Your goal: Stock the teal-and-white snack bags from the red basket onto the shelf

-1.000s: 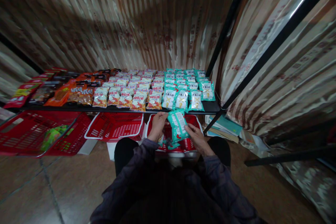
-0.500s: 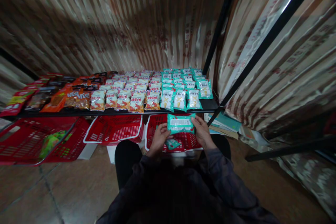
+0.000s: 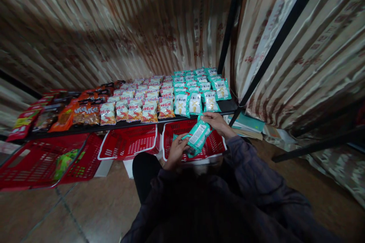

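Note:
Both of my hands grip a teal snack bag (image 3: 199, 135), its printed back facing up. My left hand (image 3: 177, 151) pinches the lower left end, while my right hand (image 3: 218, 122) has hold of the upper right end. The bag is tilted above a red basket (image 3: 169, 138) with a white rim, which it partly hides. Just beyond, on the black shelf (image 3: 228, 105), several teal snack bags (image 3: 195, 103) with white fronts stand in rows. Left of them are rows of white-and-orange snack bags (image 3: 149, 110).
Orange snack bags (image 3: 85, 114) and red-and-yellow bags (image 3: 24, 123) fill the shelf's left part. Below sit another white-rimmed red basket (image 3: 129, 142) and a red basket (image 3: 94, 155) with a green bag (image 3: 67, 163). A black post (image 3: 265, 60) slants at the right, near papers (image 3: 248, 124).
The teal bag has turned from level to slanting, its right end higher. My right hand has moved up along with that end. The view has shifted and tilted slightly.

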### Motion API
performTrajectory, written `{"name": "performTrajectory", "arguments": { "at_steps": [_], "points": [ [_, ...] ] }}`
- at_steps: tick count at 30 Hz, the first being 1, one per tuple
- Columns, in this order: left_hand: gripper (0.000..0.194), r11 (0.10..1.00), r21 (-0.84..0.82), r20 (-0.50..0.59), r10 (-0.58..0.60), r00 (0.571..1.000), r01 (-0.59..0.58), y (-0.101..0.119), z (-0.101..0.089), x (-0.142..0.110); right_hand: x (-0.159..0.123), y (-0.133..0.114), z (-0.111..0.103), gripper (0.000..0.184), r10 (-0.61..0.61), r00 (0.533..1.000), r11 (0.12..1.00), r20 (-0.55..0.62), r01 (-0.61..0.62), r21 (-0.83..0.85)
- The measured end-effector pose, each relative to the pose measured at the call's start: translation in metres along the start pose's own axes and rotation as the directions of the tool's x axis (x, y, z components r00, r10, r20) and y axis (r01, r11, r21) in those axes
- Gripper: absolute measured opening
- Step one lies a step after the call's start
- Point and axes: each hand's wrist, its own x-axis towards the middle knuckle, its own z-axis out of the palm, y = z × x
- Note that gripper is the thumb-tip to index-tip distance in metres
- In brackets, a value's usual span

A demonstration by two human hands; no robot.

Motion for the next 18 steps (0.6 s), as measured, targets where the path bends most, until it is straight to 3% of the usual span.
{"name": "performTrajectory", "arguments": {
  "at_steps": [7, 12, 18],
  "points": [
    [0.071, 0.997, 0.079, 0.125, -0.028, 0.992, 0.018, -0.006, 0.004, -0.004, 0.007, -0.013, 0.004, 0.033, -0.06, 0.994, 0.987, 0.095, 0.073, -0.14],
    [0.065, 0.993, 0.118, 0.13, 0.004, 0.992, -0.02, -0.013, 0.007, -0.002, 0.014, -0.016, 0.006, 0.033, -0.117, 0.986, 0.969, 0.121, 0.14, -0.205],
    [0.054, 0.988, 0.146, 0.1, 0.035, 0.994, -0.049, -0.019, 0.006, 0.0, 0.016, -0.022, 0.005, 0.029, -0.096, 0.991, 0.949, 0.098, 0.12, -0.291]
  ]
}}
